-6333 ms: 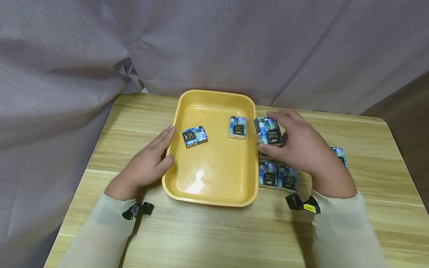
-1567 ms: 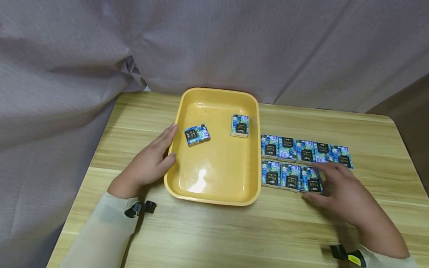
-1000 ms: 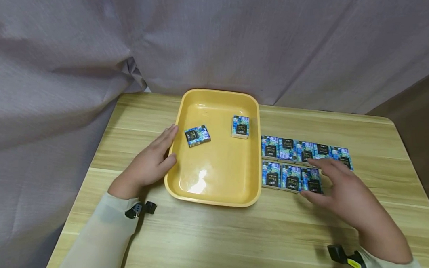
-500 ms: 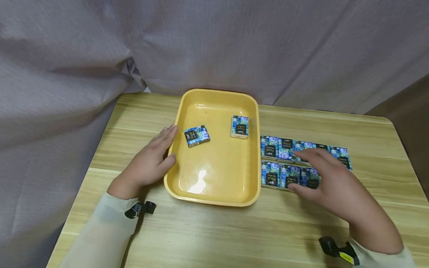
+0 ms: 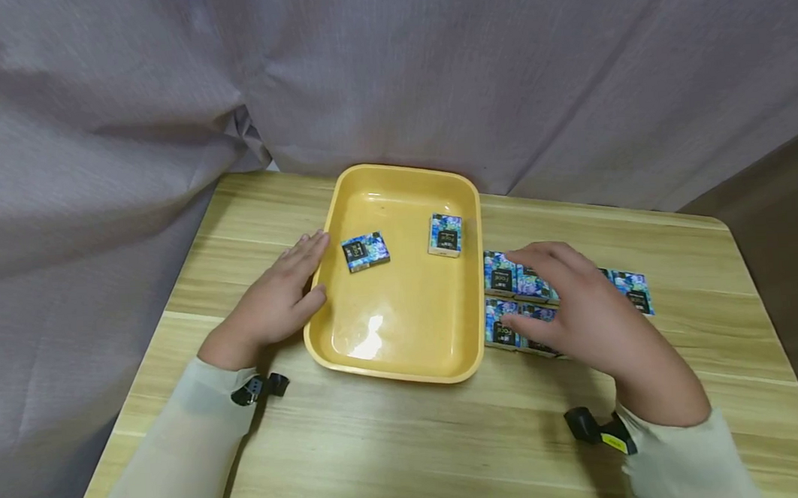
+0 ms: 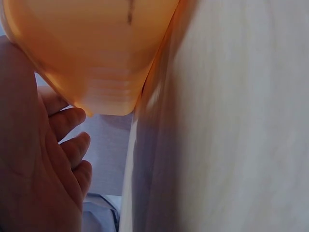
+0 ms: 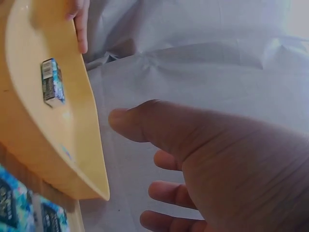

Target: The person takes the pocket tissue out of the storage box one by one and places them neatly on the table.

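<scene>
Against the left rim of a yellow tray (image 5: 403,331), my left hand (image 5: 273,301) rests with its fingers along the edge; the left wrist view shows these fingers at the tray's outer side. Two small cardboard boxes with blue floral print lie inside: a sideways box (image 5: 366,251) at left and an upright-facing box (image 5: 445,235) at right. My right hand (image 5: 585,314) hovers over two rows of matching boxes beside the tray, thumb and fingers apart, holding nothing. A back-row box (image 5: 499,271) and a front-row box (image 5: 501,330) show next to the tray; the hand hides several others.
The boxes stand on a wooden table (image 5: 396,452), tight against the tray's right side. At the far right end of the back row a box (image 5: 634,291) shows. A grey curtain (image 5: 390,76) hangs behind the table's back edge.
Earlier my right hand held a box beside the tray; later two rows lay there. Since then it has moved from the front row's right end leftward, toward the tray. The left hand stays put.
</scene>
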The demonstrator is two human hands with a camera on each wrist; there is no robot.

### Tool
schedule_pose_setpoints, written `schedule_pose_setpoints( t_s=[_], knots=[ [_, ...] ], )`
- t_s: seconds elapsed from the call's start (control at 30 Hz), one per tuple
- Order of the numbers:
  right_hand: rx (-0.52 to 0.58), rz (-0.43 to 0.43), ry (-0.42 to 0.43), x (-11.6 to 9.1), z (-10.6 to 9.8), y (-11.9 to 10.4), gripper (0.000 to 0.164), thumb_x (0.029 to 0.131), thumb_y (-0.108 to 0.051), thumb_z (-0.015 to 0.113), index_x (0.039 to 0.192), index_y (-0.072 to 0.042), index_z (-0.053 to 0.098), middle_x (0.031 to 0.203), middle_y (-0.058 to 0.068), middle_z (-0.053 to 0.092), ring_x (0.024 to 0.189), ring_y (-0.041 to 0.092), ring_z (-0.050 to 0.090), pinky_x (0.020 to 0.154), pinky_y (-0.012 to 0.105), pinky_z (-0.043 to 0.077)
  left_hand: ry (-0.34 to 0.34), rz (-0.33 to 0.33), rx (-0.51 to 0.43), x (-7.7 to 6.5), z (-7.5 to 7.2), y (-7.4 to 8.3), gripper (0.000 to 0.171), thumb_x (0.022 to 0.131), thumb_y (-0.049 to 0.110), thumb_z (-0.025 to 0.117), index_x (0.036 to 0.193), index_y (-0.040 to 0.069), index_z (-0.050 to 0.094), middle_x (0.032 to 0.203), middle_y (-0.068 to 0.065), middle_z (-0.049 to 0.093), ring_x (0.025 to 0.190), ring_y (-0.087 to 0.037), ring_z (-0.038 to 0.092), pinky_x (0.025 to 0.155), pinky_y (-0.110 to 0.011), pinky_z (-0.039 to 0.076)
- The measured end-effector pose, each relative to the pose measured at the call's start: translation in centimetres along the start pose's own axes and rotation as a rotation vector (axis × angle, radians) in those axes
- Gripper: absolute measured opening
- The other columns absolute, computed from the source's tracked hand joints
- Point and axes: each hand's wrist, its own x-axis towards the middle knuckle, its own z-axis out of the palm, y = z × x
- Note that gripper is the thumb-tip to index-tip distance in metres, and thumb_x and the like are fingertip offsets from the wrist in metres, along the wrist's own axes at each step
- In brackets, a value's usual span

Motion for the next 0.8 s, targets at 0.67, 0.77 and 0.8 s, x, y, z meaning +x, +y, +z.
schedule_pose_setpoints(
  t_s=[0.67,0.77,0.8],
  knots=[
    [0.066,0.103,-0.13,5.6,0.9,-0.1,0.081,0.092,-0.031,0.095,0.162,-0.013,0.059,0.162,0.012,0.057,0.146,0.039,0.061,0.116,0.066,0.055,0.0,-0.003,0.014,-0.1,-0.1,0.2,0.079,0.112,0.03,0.056,0.181,0.011,0.02,0.188,-0.01,0.025,0.175,-0.039,0.022,0.143,-0.062,0.021],
    [0.07,0.121,-0.149,6.3,1.1,-0.2,0.082,0.092,-0.032,0.095,0.163,-0.014,0.059,0.164,0.012,0.056,0.146,0.038,0.061,0.117,0.065,0.055,0.0,-0.005,0.01,-0.1,-0.1,0.2,0.08,0.112,0.029,0.056,0.181,0.011,0.02,0.188,-0.01,0.025,0.175,-0.039,0.022,0.143,-0.061,0.02],
    [0.069,0.125,-0.154,6.5,1.2,-0.1,0.082,0.092,-0.032,0.095,0.163,-0.014,0.059,0.165,0.013,0.055,0.146,0.039,0.061,0.117,0.065,0.055,-0.001,-0.006,0.009,-0.1,-0.1,0.2,0.08,0.112,0.029,0.056,0.181,0.011,0.021,0.188,-0.01,0.024,0.175,-0.039,0.021,0.143,-0.061,0.02]
  ],
)
